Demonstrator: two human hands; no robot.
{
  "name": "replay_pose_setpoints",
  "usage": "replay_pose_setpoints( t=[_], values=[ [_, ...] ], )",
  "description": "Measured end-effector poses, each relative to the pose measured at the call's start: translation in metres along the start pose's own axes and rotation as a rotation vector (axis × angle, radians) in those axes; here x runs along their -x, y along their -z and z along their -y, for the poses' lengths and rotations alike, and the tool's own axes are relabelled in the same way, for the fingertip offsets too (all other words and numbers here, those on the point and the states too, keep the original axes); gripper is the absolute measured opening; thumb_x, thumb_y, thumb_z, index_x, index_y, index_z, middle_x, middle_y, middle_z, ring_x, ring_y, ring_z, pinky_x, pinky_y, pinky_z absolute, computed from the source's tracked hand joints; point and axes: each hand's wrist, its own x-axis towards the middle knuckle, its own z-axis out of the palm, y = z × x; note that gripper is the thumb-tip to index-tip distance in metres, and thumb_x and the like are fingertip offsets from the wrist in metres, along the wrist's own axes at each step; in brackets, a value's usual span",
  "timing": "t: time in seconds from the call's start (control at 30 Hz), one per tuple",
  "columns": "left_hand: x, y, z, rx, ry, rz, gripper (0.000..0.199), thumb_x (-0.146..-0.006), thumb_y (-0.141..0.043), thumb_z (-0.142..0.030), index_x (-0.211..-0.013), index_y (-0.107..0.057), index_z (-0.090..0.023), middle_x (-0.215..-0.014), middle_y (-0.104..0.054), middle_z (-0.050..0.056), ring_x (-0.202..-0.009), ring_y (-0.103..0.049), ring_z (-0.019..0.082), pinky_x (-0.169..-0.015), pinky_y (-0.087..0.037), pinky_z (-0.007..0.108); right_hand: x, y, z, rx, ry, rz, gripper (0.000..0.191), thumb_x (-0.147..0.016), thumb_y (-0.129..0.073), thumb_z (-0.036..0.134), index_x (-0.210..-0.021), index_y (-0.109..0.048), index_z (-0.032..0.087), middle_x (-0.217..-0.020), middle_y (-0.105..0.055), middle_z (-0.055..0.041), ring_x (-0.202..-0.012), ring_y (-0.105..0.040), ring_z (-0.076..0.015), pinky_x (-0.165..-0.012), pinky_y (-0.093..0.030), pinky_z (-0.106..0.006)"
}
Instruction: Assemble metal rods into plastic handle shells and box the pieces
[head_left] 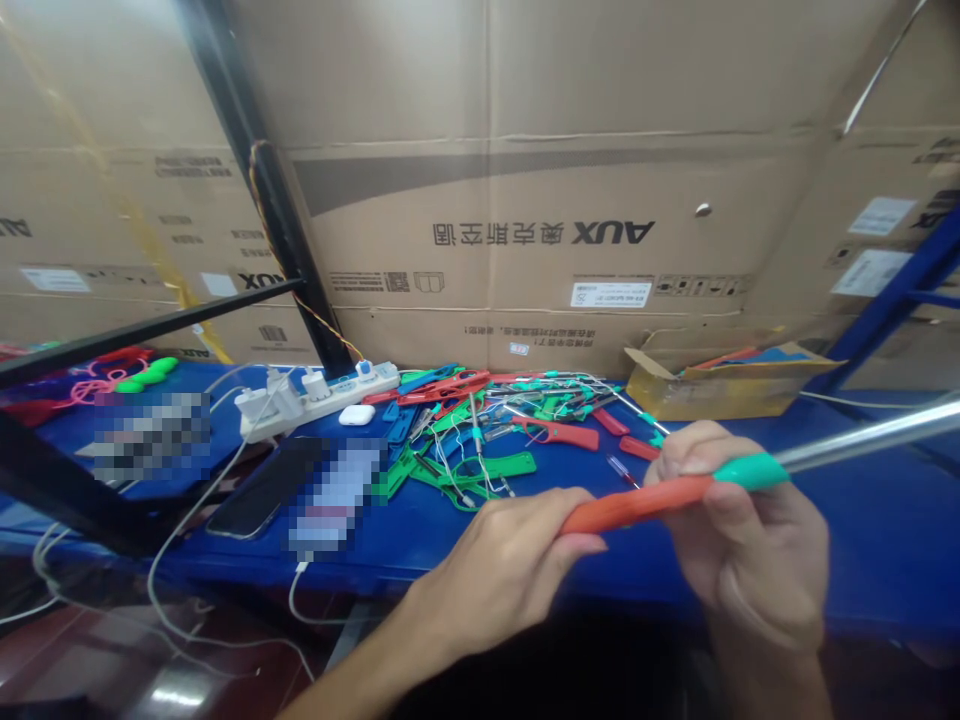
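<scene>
A long-necked lighter [645, 503] with an orange handle, a green collar and a silver metal tube is held up in front of me, over the table's near edge. My left hand [517, 550] grips the rear end of its handle. The fingers and thumb of my right hand [739, 540] are closed around the handle's front and the green collar, and the tube points to the upper right. Behind my hands lies a pile of lighter parts: green handle shells [495, 467], red handle shells [562, 432] and metal tubes with green collars. A small screwdriver [621, 470] lies close to my right hand.
An open cardboard box [720, 385] with red and blue pieces stands at the back right. On the left are a white power strip [322, 400], a dark phone [266, 487], a lit phone [337, 495], an earphone case [357, 415] and loose cables. Cardboard [525, 180] walls the back.
</scene>
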Motion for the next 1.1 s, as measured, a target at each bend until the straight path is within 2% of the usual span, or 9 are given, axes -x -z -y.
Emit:
replay_pose_setpoints(
  t=[0.13, 0.27, 0.43, 0.6, 0.73, 0.8, 0.93, 1.03, 1.1],
  values=[
    [0.001, -0.005, 0.001, 0.042, -0.021, -0.075, 0.021, -0.106, -0.049, -0.023, -0.120, -0.060, -0.013, -0.094, -0.072, 0.007, -0.074, -0.068, 0.017, -0.067, -0.055, 0.027, -0.004, 0.000, -0.004, -0.012, -0.053, 0.010, 0.015, -0.093, -0.070, 0.037, -0.087, -0.069, 0.023, -0.085, -0.047, -0.0016, -0.070, -0.050, -0.0143, -0.053, -0.045, -0.026],
    [0.000, -0.002, 0.002, 0.066, -0.007, -0.091, 0.025, -0.105, -0.055, -0.025, -0.127, -0.061, -0.016, -0.102, -0.073, 0.007, -0.085, -0.070, 0.017, -0.077, -0.057, 0.027, -0.010, 0.002, -0.007, 0.000, -0.064, 0.052, 0.025, -0.088, -0.074, 0.048, -0.085, -0.066, 0.024, -0.081, -0.045, -0.0007, -0.070, -0.048, -0.0158, -0.054, -0.045, -0.027],
    [0.001, 0.009, 0.000, 0.147, 0.144, -0.015, 0.045, -0.099, -0.059, -0.052, -0.135, -0.062, -0.024, -0.111, -0.075, 0.007, -0.103, -0.070, 0.022, -0.096, -0.055, 0.036, -0.017, 0.011, -0.006, -0.027, -0.015, 0.093, 0.031, -0.088, -0.071, 0.056, -0.084, -0.066, 0.025, -0.077, -0.044, -0.0001, -0.066, -0.044, -0.0153, -0.051, -0.043, -0.026],
    [-0.002, 0.017, -0.003, 0.257, 0.194, 0.149, 0.037, -0.105, -0.052, -0.042, -0.137, -0.063, -0.026, -0.101, -0.077, 0.004, -0.086, -0.071, 0.019, -0.083, -0.058, 0.032, -0.021, 0.020, -0.003, -0.052, 0.033, 0.110, 0.032, -0.088, -0.072, 0.056, -0.080, -0.065, 0.025, -0.074, -0.043, 0.0005, -0.060, -0.037, -0.0143, -0.045, -0.036, -0.024],
    [0.001, 0.003, 0.002, 0.301, 0.195, -0.015, 0.036, -0.106, -0.050, -0.040, -0.138, -0.062, -0.028, -0.107, -0.076, 0.005, -0.078, -0.070, 0.016, -0.070, -0.060, 0.029, -0.020, 0.019, -0.003, 0.027, 0.092, 0.095, 0.030, -0.088, -0.072, 0.054, -0.080, -0.066, 0.026, -0.074, -0.042, 0.0002, -0.064, -0.042, -0.0159, -0.050, -0.040, -0.027],
    [0.006, -0.006, 0.005, 0.260, 0.217, -0.082, 0.036, -0.106, -0.051, -0.040, -0.139, -0.061, -0.029, -0.118, -0.073, 0.006, -0.094, -0.072, 0.020, -0.076, -0.062, 0.032, -0.018, 0.019, -0.004, 0.030, 0.099, 0.096, 0.029, -0.088, -0.072, 0.054, -0.081, -0.067, 0.026, -0.074, -0.043, 0.0004, -0.064, -0.044, -0.0158, -0.052, -0.043, -0.028],
    [0.009, -0.013, 0.010, 0.098, 0.182, -0.183, 0.037, -0.106, -0.052, -0.032, -0.142, -0.056, -0.027, -0.134, -0.066, 0.010, -0.127, -0.061, 0.026, -0.098, -0.058, 0.040, -0.014, 0.021, -0.007, 0.055, 0.074, 0.071, 0.029, -0.089, -0.071, 0.055, -0.094, -0.071, 0.027, -0.083, -0.054, -0.0020, -0.077, -0.055, -0.0183, -0.062, -0.053, -0.031],
    [0.004, -0.012, 0.015, 0.003, 0.115, -0.197, 0.038, -0.107, -0.045, -0.021, -0.144, -0.051, -0.022, -0.134, -0.062, 0.013, -0.122, -0.062, 0.024, -0.100, -0.055, 0.037, -0.013, 0.019, -0.008, 0.164, -0.029, 0.128, 0.053, -0.079, -0.080, 0.059, -0.120, -0.068, 0.027, -0.108, -0.067, -0.0069, -0.097, -0.065, -0.0228, -0.075, -0.059, -0.034],
    [0.001, -0.011, 0.019, -0.115, 0.093, -0.216, 0.039, -0.108, -0.042, -0.019, -0.147, -0.047, -0.018, -0.132, -0.061, 0.015, -0.118, -0.063, 0.024, -0.098, -0.055, 0.038, -0.015, 0.015, -0.008, 0.233, -0.134, 0.176, 0.067, -0.074, -0.086, 0.053, -0.130, -0.061, 0.027, -0.114, -0.071, -0.0078, -0.097, -0.069, -0.0227, -0.076, -0.061, -0.033]
  ],
)
